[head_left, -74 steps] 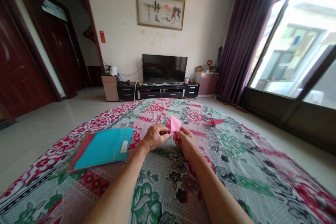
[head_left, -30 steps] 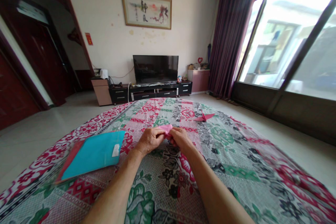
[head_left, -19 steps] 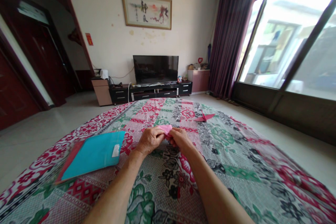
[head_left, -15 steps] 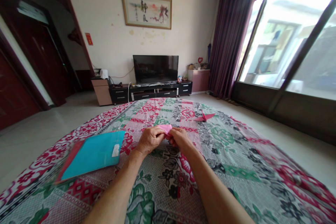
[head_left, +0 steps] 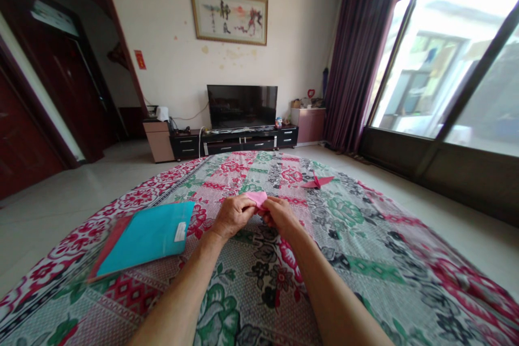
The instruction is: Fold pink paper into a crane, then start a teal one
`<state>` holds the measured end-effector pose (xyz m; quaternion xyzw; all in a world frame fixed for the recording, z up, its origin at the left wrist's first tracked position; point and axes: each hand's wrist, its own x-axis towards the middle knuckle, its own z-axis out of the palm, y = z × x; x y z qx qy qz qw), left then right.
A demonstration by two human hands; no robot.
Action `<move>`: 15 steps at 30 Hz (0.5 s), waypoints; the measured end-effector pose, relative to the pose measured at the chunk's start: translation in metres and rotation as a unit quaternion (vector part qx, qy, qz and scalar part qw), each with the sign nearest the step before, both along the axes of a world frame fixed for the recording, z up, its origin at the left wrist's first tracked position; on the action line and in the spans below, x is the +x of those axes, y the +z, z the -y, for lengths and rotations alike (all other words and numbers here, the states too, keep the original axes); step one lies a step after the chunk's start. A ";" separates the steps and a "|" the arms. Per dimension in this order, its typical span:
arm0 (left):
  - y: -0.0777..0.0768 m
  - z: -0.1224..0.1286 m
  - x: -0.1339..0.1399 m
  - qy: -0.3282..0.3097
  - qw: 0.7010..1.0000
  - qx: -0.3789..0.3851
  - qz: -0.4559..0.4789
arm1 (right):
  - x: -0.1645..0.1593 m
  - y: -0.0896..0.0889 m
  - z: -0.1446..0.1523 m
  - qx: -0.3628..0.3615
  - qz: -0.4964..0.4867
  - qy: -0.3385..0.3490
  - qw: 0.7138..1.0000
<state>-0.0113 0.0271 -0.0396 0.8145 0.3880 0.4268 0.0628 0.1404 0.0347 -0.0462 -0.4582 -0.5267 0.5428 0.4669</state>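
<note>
A small piece of folded pink paper (head_left: 257, 198) is held between my two hands above the middle of the table. My left hand (head_left: 234, 215) pinches its left side, thumb on top. On the other side my right hand (head_left: 279, 213) grips the right edge with curled fingers. The lower part of the paper is hidden behind the fingers. Beyond my right hand, a folded red paper crane (head_left: 318, 181) rests on the flowered tablecloth (head_left: 348, 211).
To the left lies a pack of coloured paper (head_left: 146, 238), blue on top with red beneath and a white label. Past the table's far edge stand a low black cabinet (head_left: 227, 141) and a television (head_left: 242, 106). A purple curtain (head_left: 351, 54) hangs beside the window.
The view has shifted very slightly. Both hands keep their hold on the pink paper, with barely any movement of the fingers.
</note>
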 end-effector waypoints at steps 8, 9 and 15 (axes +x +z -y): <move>0.000 0.000 -0.001 0.009 1.000 -0.009 -0.002 | 0.000 0.000 0.001 0.003 -0.014 0.006 1.000; 0.000 0.000 -0.001 0.008 1.000 -0.010 -0.001 | 0.001 0.000 0.001 0.003 -0.013 0.006 1.000; 0.001 0.001 -0.001 0.006 1.000 -0.011 0.013 | 0.001 0.001 0.001 0.003 -0.015 0.003 1.000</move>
